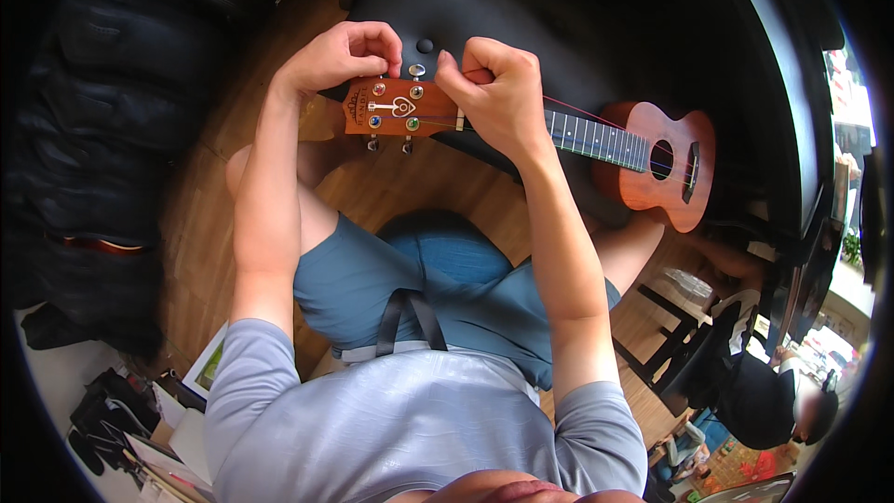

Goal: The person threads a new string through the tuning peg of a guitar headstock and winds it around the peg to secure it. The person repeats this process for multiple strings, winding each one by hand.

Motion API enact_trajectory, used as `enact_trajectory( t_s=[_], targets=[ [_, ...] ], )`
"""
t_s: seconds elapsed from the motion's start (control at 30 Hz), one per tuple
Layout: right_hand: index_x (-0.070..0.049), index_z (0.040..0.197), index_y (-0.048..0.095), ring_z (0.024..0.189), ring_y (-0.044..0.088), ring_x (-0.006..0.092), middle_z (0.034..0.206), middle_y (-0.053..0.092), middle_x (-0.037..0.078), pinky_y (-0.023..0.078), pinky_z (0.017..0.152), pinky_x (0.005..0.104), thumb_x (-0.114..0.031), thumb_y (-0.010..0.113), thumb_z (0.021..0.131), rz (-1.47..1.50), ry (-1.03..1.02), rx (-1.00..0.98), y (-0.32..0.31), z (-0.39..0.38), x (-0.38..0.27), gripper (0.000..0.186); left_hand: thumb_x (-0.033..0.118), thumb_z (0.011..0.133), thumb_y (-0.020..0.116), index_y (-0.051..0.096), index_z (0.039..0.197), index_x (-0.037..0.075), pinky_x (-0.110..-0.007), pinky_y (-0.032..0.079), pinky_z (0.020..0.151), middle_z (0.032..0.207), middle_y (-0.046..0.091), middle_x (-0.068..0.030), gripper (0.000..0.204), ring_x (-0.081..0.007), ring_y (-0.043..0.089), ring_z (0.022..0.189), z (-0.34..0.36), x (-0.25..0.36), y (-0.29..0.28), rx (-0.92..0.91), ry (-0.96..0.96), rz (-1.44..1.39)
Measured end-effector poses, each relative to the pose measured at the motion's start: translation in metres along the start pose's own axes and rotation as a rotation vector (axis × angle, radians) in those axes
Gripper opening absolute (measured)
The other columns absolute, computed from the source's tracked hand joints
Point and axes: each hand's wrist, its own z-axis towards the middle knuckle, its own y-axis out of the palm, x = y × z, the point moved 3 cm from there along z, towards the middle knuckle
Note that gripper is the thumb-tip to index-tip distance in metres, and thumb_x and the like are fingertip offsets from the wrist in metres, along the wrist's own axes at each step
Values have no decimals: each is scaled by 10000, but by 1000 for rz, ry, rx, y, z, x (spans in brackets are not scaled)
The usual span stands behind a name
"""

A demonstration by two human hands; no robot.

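Observation:
A reddish-brown ukulele (687, 207) lies crosswise in front of me, its body to the right and its headstock (430, 115) to the left. My left hand (337, 61) is closed at the headstock's far edge, its thumb and fingers pinching a tuning peg that they mostly hide. Another peg (416, 70) stands out beside it on the same edge. Over the neck near the nut, my right hand (503, 84) is closed around a red string (582, 113). The string runs raised from the fretboard (596, 137) toward the body. Two more pegs show along the near edge.
A black padded seat (521, 0) lies behind the ukulele. Black leather-like furniture (102, 130) fills the left side. Wooden flooring (209, 214) shows between. To the right are a dark chair frame (656, 335) and people in the background. Papers and dark items lie at the lower left.

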Motion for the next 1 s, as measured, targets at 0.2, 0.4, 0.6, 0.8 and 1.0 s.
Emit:
enact_trajectory(
  t_s=[0.2, 0.4, 0.6, 0.8, 1.0],
  targets=[
    [18, 623, 424, 528, 305, 149, 558, 362, 74, 303, 488, 354, -71, 756, 833, 22, -6, 30, -5, 1, -3, 403, 77, 954, 684, 652, 1179, 13, -286, 525, 941, 1155, 697, -101, 236, -165, 647, 1110, -7, -16, -23, -170, 60, -227],
    [16, 624, 424, 529, 306, 155, 548, 349, 73, 305, 491, 350, -105, 739, 855, 14, 10, 0, -3, -1, 2, 409, 94, 912, 740, 654, 1184, 33, -237, 520, 851, 961, 677, -21, 292, -87, 643, 923, 1, 4, -14, -79, -108, -29],
    [17, 631, 446, 514, 345, 199, 552, 391, 100, 345, 504, 353, -113, 726, 856, 21, -8, 3, 2, -3, 4, 382, 56, 932, 706, 646, 1222, 42, -205, 483, 762, 998, 650, -12, 296, -35, 556, 790, 5, 5, 3, 17, -93, 166],
    [20, 630, 443, 515, 351, 198, 553, 392, 103, 348, 503, 353, -111, 730, 852, 12, -13, 13, -1, -3, 1, 386, 54, 951, 688, 643, 1224, 30, -236, 513, 858, 1107, 676, -52, 278, -70, 609, 899, 7, 19, 11, 32, -68, 242],
    [16, 618, 427, 525, 305, 146, 544, 343, 73, 296, 490, 343, -105, 743, 852, 21, -14, 51, -14, 0, -7, 412, 101, 989, 668, 653, 1238, 21, -295, 520, 983, 1150, 701, -75, 263, -135, 654, 1070, -4, 0, -14, -134, -18, -73]
  ],
)
